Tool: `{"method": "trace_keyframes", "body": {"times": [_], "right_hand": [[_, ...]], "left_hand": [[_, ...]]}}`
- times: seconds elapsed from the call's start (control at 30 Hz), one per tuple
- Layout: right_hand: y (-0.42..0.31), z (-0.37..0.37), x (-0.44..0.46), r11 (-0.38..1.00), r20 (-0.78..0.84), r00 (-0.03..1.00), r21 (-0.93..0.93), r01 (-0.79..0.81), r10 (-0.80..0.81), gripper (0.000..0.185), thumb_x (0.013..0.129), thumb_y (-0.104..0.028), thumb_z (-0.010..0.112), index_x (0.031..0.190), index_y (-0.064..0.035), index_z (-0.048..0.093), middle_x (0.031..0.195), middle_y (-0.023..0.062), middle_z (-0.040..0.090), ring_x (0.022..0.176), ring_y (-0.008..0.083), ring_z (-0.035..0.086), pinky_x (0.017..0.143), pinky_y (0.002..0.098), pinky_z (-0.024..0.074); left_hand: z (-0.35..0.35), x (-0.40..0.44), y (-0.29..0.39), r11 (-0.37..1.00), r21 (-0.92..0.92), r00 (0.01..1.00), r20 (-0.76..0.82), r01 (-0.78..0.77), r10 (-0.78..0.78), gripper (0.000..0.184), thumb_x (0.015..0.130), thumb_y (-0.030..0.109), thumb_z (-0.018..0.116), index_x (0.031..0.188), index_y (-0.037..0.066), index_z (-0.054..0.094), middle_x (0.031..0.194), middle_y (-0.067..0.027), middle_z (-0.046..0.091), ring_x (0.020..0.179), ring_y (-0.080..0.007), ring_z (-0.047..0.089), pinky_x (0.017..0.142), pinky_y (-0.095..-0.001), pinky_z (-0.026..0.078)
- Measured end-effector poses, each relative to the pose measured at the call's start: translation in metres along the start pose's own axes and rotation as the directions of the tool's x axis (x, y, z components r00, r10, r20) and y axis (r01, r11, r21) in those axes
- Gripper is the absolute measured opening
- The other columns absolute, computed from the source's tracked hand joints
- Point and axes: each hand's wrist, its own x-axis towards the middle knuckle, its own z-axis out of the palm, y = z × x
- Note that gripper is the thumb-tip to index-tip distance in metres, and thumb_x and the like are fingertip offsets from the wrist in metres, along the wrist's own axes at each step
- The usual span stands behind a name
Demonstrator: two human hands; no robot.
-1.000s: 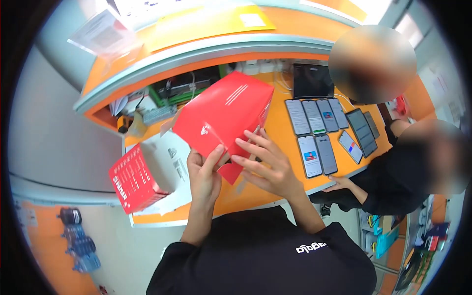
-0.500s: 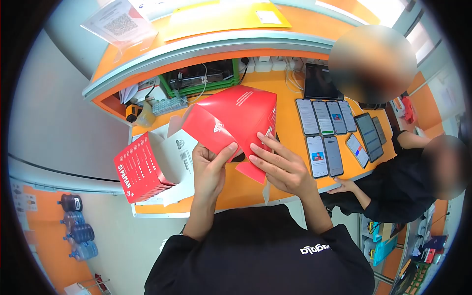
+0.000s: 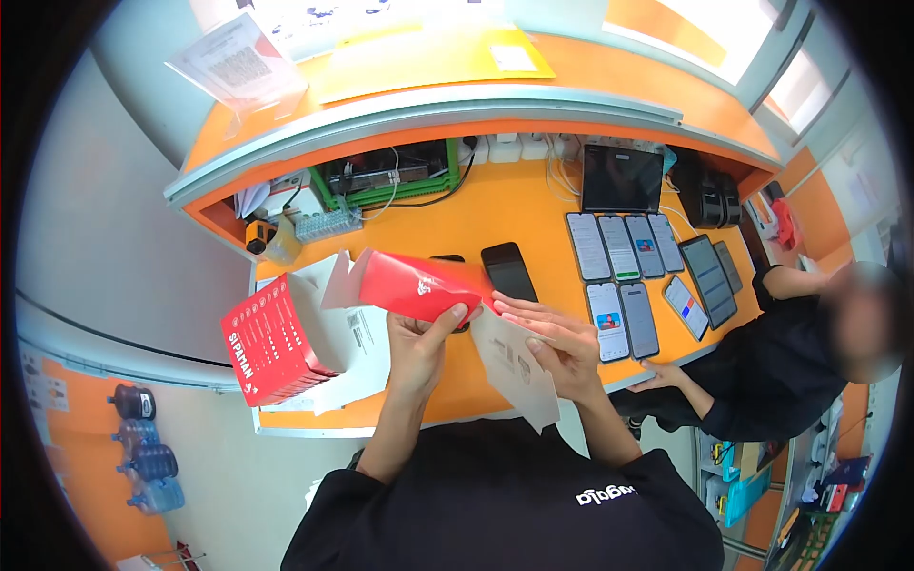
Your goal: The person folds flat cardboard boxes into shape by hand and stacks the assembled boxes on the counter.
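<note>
A red folded carton (image 3: pixel 414 285) with a white inner side is held over the orange desk, partly opened out. My left hand (image 3: pixel 419 347) pinches its lower edge, thumb on the red face. My right hand (image 3: pixel 560 352) grips its right part, where a white panel (image 3: pixel 509 357) hangs down toward my body. Left of my left hand, a stack of red printed cartons (image 3: pixel 271 343) lies beside white cardboard sheets (image 3: pixel 367 357). Beyond the carton lies a dark phone (image 3: pixel 509 273); another dark phone is mostly hidden behind the carton.
Several lit phones (image 3: pixel 609 319) lie in rows on the right, with a tablet (image 3: pixel 709 281) and a laptop (image 3: pixel 622 178) near them. A co-worker (image 3: pixel 771 366) sits at the right edge. A green-framed device (image 3: pixel 386 176) with cables stands under the raised shelf (image 3: pixel 428 112).
The red carton has been lowered and turned, so its white panel now shows at the right. The dark phone behind it has come into view. The blurred shape over the laptop's right side is gone.
</note>
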Motion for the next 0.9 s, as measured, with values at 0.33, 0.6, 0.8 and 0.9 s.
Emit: {"method": "trace_keyframes", "body": {"times": [0.33,0.6,0.8,0.9], "right_hand": [[-0.018,-0.022,0.007,0.963,0.047,0.982,0.194,-0.189,0.183,0.04,0.08,-0.012,0.069,0.117,0.0028,0.064,0.123,0.024,0.06,0.126,0.0352,0.05,0.102,0.0427,0.0423],[-0.021,-0.005,0.012,0.922,0.015,0.997,-0.382,-0.064,0.075,0.025,0.078,-0.018,0.076,0.097,-0.0056,0.068,0.091,0.0083,0.071,0.078,0.0239,0.068,0.066,0.0313,0.055],[-0.016,0.005,0.002,0.888,-0.042,0.991,-0.44,-0.131,0.126,0.015,0.077,-0.013,0.076,0.088,-0.0053,0.071,0.085,0.0079,0.072,0.071,0.0227,0.069,0.061,0.0296,0.0541],[-0.015,0.011,-0.003,0.859,-0.096,0.983,-0.477,-0.185,0.159,0.014,0.08,-0.018,0.073,0.087,-0.0062,0.07,0.083,0.0071,0.071,0.069,0.024,0.068,0.059,0.0317,0.0535]], "left_hand": [[-0.003,-0.013,-0.01,0.976,0.211,0.998,0.052,-0.056,0.046,0.043,0.08,-0.008,0.07,0.119,-0.002,0.052,0.109,-0.013,0.064,0.1,-0.0212,0.065,0.086,-0.0342,0.055],[-0.034,-0.009,-0.023,0.652,0.629,0.899,0.378,-0.424,0.221,0.046,0.081,-0.003,0.07,0.123,-0.004,0.051,0.113,-0.016,0.062,0.1,-0.0229,0.063,0.087,-0.0344,0.052],[-0.047,-0.016,-0.024,0.58,0.665,0.879,0.412,-0.47,0.239,0.048,0.08,0.002,0.072,0.123,-0.003,0.051,0.116,-0.0162,0.06,0.101,-0.0241,0.062,0.086,-0.0342,0.052],[-0.07,-0.016,-0.024,0.572,0.669,0.876,0.42,-0.475,0.237,0.05,0.08,0.005,0.073,0.124,-0.002,0.051,0.117,-0.0163,0.059,0.102,-0.0246,0.061,0.086,-0.0341,0.051]]}}
